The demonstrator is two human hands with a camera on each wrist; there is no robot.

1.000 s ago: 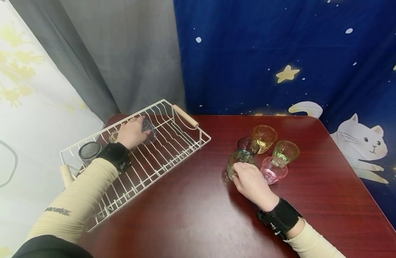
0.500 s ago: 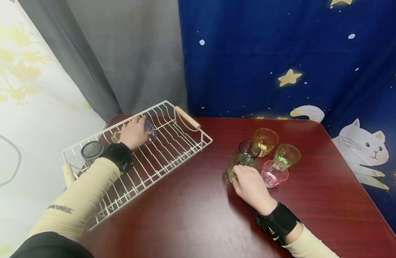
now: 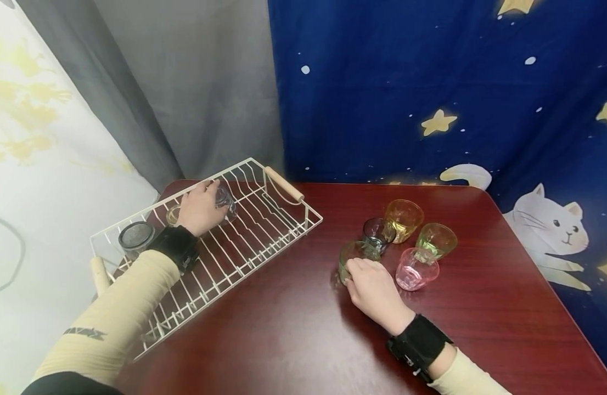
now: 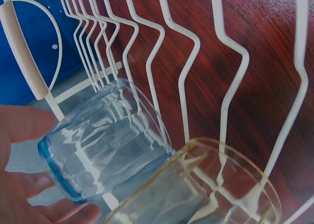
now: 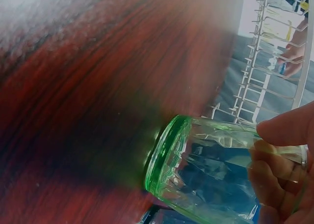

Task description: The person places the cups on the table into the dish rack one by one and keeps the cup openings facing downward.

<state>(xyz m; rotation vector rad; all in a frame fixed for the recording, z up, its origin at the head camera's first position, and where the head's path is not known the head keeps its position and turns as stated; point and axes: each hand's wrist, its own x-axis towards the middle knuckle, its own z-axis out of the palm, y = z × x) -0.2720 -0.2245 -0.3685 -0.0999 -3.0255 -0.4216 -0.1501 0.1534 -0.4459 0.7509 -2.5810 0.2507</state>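
Observation:
My left hand (image 3: 200,208) reaches into a cream wire dish rack (image 3: 258,267). Its thumb and fingers lie around the thick base of a bluish glass (image 4: 108,140), which leans on the rack wires mouth down. Beside that glass is one with an amber rim (image 4: 162,194). Over the table, my right hand (image 3: 375,291) grips a green glass (image 5: 211,165) near its rim, thumb on one side and fingers on the other. The thick green base points at the tabletop. In the head view the hand covers part of this glass.
Right of the green glass stand a dark glass (image 3: 379,236), a yellow one (image 3: 404,219), a light green one (image 3: 436,241) and a pink one (image 3: 416,272). A grey-topped glass (image 3: 137,236) sits at the rack's left end. Wooden handles (image 3: 284,184) top the rack's ends.
My right hand has shifted the green glass a little to the left, away from the dark and pink glasses. The left hand has stayed at the bluish glass.

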